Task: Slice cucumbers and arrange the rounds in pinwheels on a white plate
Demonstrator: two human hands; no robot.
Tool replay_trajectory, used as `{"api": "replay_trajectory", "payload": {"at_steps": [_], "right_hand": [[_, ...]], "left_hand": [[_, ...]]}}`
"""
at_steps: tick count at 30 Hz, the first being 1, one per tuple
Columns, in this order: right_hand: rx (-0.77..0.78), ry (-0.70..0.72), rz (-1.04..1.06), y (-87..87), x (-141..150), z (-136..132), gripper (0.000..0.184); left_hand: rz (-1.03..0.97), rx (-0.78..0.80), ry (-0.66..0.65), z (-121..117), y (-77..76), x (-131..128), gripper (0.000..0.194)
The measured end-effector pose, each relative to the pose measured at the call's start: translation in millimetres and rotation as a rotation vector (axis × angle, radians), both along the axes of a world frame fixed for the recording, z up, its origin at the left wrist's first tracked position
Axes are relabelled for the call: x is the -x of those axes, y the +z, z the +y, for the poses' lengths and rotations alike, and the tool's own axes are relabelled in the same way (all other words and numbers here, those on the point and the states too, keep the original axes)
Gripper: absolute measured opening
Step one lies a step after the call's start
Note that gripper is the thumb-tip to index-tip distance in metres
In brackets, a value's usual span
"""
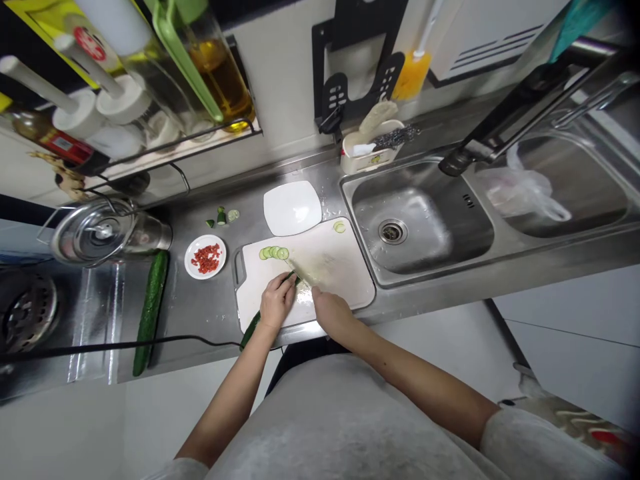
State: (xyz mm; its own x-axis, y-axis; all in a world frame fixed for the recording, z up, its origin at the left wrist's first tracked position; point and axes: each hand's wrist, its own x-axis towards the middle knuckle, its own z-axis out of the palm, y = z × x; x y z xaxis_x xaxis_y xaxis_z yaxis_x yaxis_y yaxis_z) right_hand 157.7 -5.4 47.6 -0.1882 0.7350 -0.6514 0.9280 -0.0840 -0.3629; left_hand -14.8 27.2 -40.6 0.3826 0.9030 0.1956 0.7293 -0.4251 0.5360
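A white cutting board point(345, 267) lies on the steel counter before me. My left hand point(278, 301) is closed over a dark green cucumber point(251, 329), whose near end sticks out below my wrist. In my right hand point(331, 309) is a kitchen knife point(301, 273), its blade pointing up and left beside the cucumber's cut end. Overlapping cucumber slices point(274, 253) lie in a row at the board's upper left. A few more slices point(339, 227) rest near its upper right corner. My fingers hide part of the knife handle and the cucumber.
Behind the board stands a white square plate point(293, 208). To the left are a small plate of chopped red pieces point(205, 259), cucumber ends point(221, 216), a whole cucumber point(151, 313), a lidded steel pot point(103, 230) and a black cable point(165, 340). A double sink point(420, 220) adjoins on the right.
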Motion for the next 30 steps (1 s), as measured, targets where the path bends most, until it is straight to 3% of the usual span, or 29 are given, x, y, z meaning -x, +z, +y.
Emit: {"api": "replay_trajectory", "payload": {"at_steps": [14,30], "right_hand": [[-0.094,0.004,0.004,3.3,4.7,5.0,0.032],[-0.067,-0.022,0.022,-2.6,4.5,6.7,0.029]], "left_hand": [[0.001,0.025,-0.003,-0.4,0.9,0.5,0.025],[0.017,-0.01,-0.007,-0.3,2.4,-1.9,0.023]]}}
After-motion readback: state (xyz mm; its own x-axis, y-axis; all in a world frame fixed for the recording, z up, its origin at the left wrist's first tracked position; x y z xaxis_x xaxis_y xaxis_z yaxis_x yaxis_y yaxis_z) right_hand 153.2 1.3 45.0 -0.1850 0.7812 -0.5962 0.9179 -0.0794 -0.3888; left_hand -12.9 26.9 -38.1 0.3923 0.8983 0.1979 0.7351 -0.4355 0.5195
